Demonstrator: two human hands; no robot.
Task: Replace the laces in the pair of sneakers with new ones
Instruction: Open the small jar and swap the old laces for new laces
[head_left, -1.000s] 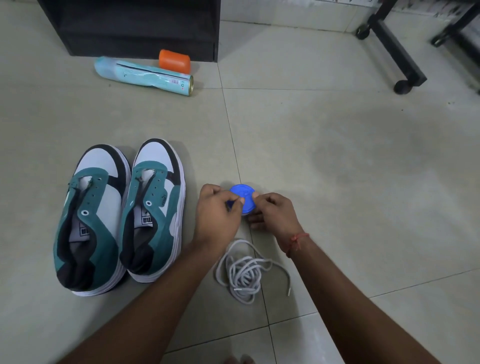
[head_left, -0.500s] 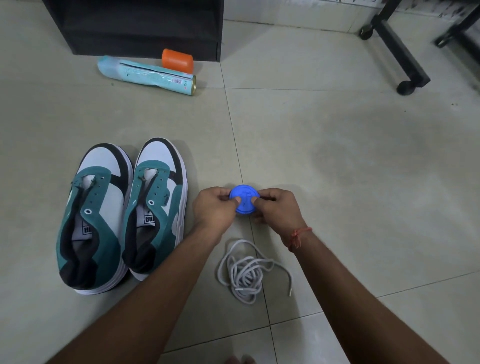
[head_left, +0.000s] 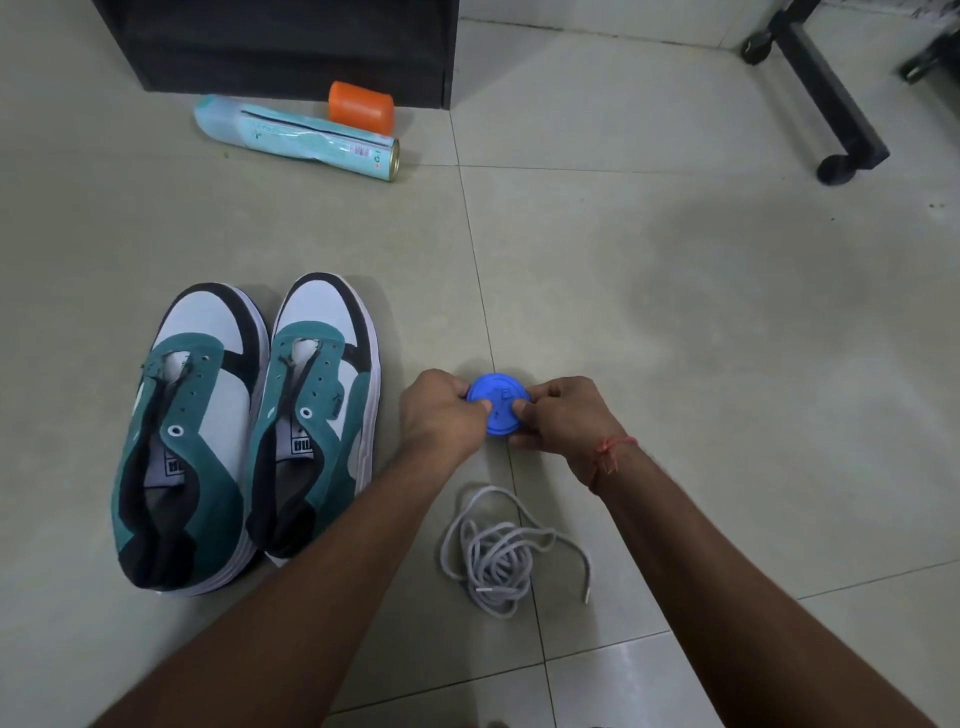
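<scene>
Item in hand: a flat round blue disc (head_left: 497, 405), smooth plastic by its sheen, with faint raised marks on its face; the left hand (head_left: 441, 415) and right hand (head_left: 558, 421) are pinching it from opposite edges, thumbs lying on top, close together just above the tiled floor (head_left: 675, 312). It is probably the holder or case of the new laces, though no lace is showing in it, so the step under way is judged to be opening or unwinding that supply. Sneakers (head_left: 244, 431): a pair, teal suede-like uppers with white panels, black trim and thick white soles, standing side by side to the left of the hands, toes pointing away, eyelets empty and tongues lying loose. Grey laces (head_left: 498, 556): a soft woven cord with pale tips, lying in a slack coil on the floor between the forearms, near the person; likely the old set, already out. Next move, as a judgement: the disc is calling for a firm twist or prying of its rim, then a free lace end is needing to be led to the lowest eyelets of one shoe.
</scene>
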